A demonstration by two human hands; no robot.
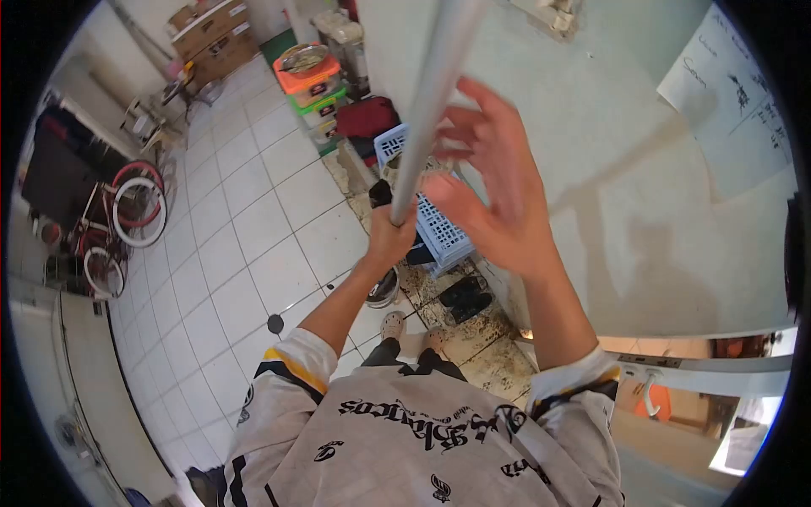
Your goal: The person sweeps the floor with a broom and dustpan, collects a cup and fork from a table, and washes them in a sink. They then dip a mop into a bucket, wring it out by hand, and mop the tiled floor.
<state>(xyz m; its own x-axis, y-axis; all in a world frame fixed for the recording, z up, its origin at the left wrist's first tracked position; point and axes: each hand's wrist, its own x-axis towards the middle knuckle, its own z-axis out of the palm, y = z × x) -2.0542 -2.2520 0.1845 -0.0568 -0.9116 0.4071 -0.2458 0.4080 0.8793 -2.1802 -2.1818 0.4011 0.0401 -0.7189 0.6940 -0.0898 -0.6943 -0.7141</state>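
One pole (429,110), likely light and stiff, suits a low hold: our left hand (394,238) wraps it, right hand (498,182) spread, empty.

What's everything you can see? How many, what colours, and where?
pole: one, grey, upper middle
bicycle: at least one, red and white, left
cardboard boxes: several, brown, top left
stacked boxes: several, orange and green, upper left
bundle: one, dark red, upper middle
crate: at least one, blue, centre
shoes: two, black, floor below crate
round container: one, pale, lower middle
paper: at least one, white, right
door handle: one, white, lower right
floor tiles: many, white, left
clogs: two, beige, lower middle
shirt: one, white, black lettering, bottom
left grip: one, bare, around pole's lower end
right grip: one, bare, open beside pole, contact unclear
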